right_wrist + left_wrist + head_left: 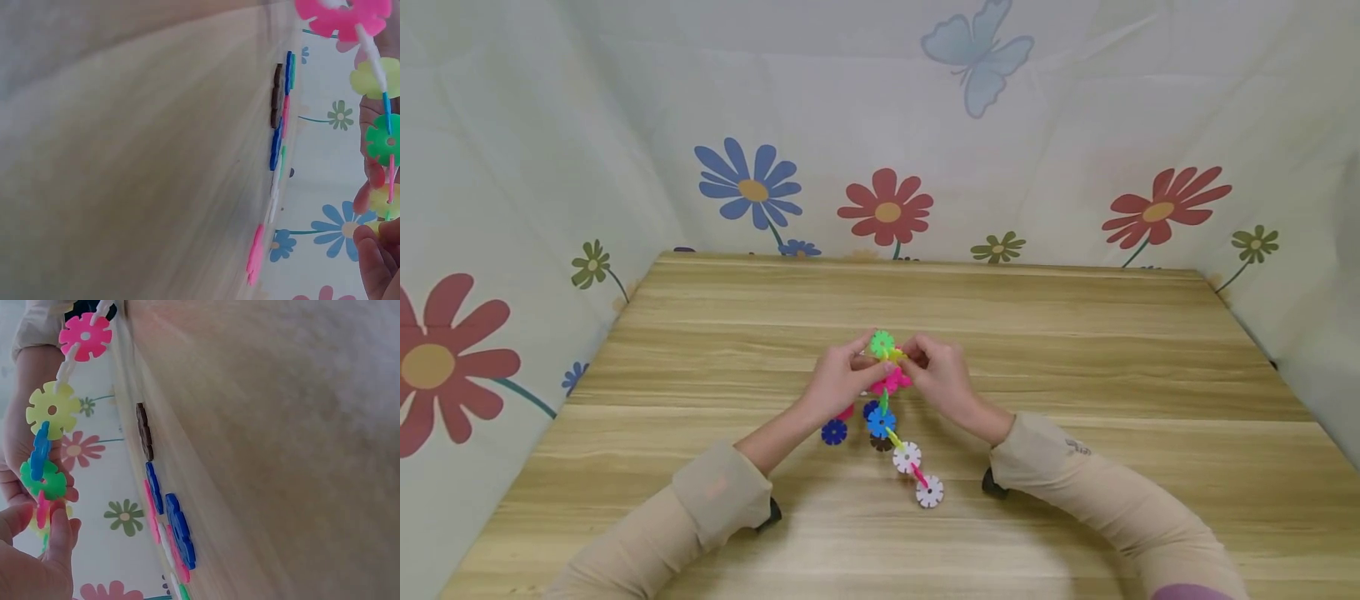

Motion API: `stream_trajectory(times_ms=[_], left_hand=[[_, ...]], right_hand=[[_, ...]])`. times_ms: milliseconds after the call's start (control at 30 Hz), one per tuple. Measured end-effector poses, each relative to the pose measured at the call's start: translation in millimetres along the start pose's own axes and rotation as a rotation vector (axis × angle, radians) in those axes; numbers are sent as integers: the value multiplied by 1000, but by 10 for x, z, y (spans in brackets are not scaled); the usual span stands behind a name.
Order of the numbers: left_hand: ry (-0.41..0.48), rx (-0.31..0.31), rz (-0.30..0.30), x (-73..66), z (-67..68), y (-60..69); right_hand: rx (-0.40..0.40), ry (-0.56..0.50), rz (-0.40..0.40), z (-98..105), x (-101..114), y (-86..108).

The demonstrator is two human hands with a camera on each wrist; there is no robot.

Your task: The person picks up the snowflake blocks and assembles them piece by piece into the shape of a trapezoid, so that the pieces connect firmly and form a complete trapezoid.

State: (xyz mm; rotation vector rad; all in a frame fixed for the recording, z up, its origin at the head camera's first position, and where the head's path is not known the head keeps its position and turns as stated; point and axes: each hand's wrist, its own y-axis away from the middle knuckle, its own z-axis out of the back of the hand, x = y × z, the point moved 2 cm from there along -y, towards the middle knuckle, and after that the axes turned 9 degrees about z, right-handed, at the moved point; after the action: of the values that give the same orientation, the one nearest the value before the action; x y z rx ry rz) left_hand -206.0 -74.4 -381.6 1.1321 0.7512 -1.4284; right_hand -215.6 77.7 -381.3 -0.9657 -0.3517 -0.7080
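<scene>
A chain of slotted, flower-shaped plastic discs hangs between the hands, toward the viewer. My left hand (838, 382) pinches its upper part at a pink disc (891, 382). My right hand (943, 375) meets it from the right, thumb and finger pinching a small yellow disc (373, 226), which its fingers largely cover. A bright green disc (882, 342) stands at the top by the left fingertips. Below the hands follow a blue disc (881, 422), a white disc (907, 457) and another white disc (929, 492) at the low end, with edge-on links between them.
Several loose discs lie flat on the wooden table (1112, 350) beneath the chain, among them a dark blue disc (833, 432) and a brown disc (882, 444). A flower-printed cloth (1045, 158) rises behind the table's back edge.
</scene>
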Motion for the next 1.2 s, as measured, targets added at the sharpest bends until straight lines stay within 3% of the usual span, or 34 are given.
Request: stream_trajectory(times_ms=[300, 800, 1033, 1100, 1200], left_hand=[[1, 29, -15, 20, -21, -19], [-51, 98, 35, 49, 35, -19], [-193, 142, 4, 72, 68, 27], [-200, 163, 2, 97, 84, 36], [-196, 189, 1, 134, 114, 50]], right_hand=[[-1, 36, 76, 2, 1, -9], [179, 50, 96, 19, 17, -84], [360, -48, 141, 42, -10, -102], [443, -101, 98, 62, -41, -110], [548, -189, -35, 99, -122, -129]])
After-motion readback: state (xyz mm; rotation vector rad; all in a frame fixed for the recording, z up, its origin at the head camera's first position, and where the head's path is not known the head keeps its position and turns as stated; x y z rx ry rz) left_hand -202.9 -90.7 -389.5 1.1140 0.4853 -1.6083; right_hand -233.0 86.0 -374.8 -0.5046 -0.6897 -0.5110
